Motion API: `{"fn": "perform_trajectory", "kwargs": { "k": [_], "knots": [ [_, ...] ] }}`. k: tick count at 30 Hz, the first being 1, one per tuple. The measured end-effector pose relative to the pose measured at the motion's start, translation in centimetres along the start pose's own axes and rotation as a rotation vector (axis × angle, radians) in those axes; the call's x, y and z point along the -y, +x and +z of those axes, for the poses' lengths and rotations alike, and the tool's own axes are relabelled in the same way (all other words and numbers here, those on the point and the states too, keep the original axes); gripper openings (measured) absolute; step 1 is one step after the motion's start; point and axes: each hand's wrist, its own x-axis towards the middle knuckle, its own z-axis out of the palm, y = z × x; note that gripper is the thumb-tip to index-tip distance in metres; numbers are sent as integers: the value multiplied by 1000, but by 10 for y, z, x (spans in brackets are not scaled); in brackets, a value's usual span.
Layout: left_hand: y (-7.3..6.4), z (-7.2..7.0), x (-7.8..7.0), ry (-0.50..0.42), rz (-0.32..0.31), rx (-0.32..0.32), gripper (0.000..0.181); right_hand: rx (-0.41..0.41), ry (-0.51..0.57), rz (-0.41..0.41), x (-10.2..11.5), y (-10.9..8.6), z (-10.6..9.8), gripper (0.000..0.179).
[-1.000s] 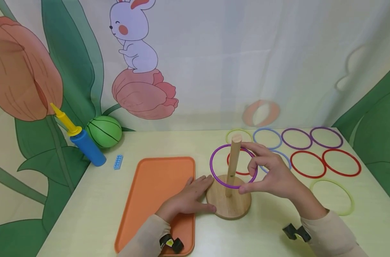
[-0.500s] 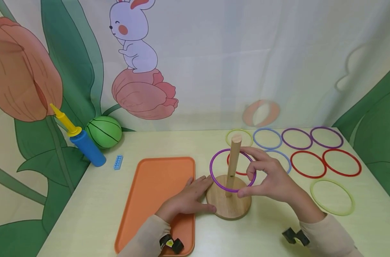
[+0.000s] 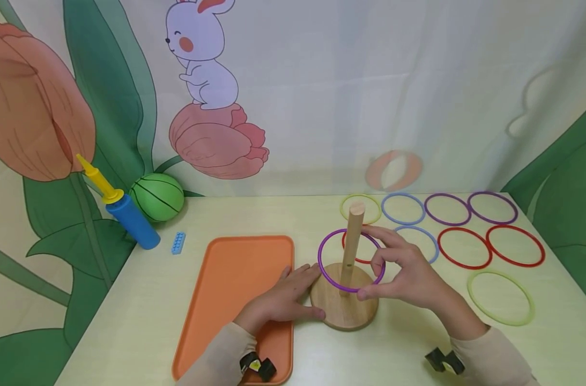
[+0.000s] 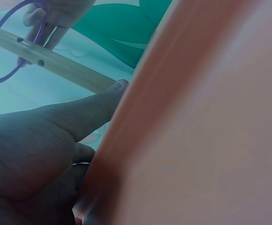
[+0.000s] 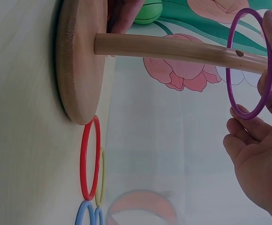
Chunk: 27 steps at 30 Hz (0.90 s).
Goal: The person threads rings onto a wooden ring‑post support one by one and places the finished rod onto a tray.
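Observation:
A wooden stand has a round base [image 3: 348,315] and an upright post [image 3: 353,244] with small holes. My right hand [image 3: 410,273] pinches a purple ring [image 5: 229,79] between thumb and fingers. The ring encircles the post, well above the base and slightly tilted. In the right wrist view, it sits around the post's upper part. My left hand [image 3: 290,298] lies with extended fingers against the base's left side, thumb at its front edge. In the left wrist view, the left thumb [image 4: 101,105] shows beside the blurred orange tray edge, with the post beyond.
An orange tray [image 3: 225,300] lies under the left forearm. Several rings, including a red ring [image 3: 465,266], a blue ring [image 3: 402,193] and a yellow-green ring [image 3: 510,324], lie at right. A blue-and-yellow pump [image 3: 133,220], green ball [image 3: 157,197] and blue brick [image 3: 178,243] are at left.
My right hand has lowered the purple ring a little along the post, keeping its pinch. The left hand has stayed at the base.

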Motion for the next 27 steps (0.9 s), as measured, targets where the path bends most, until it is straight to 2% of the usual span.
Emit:
{"fn": "perform_trajectory", "kwargs": {
  "k": [15,23,27],
  "knots": [
    [-1,2,1,-2,-3,2,104,5,-17,18,-8,-11,9,54],
    [0,3,4,6,16,-17,104,17,-5,4,-14,-13,12,50],
    [0,3,4,10,15,-16,104,34,-7,32,-16,-15,14,50]
  ]
}}
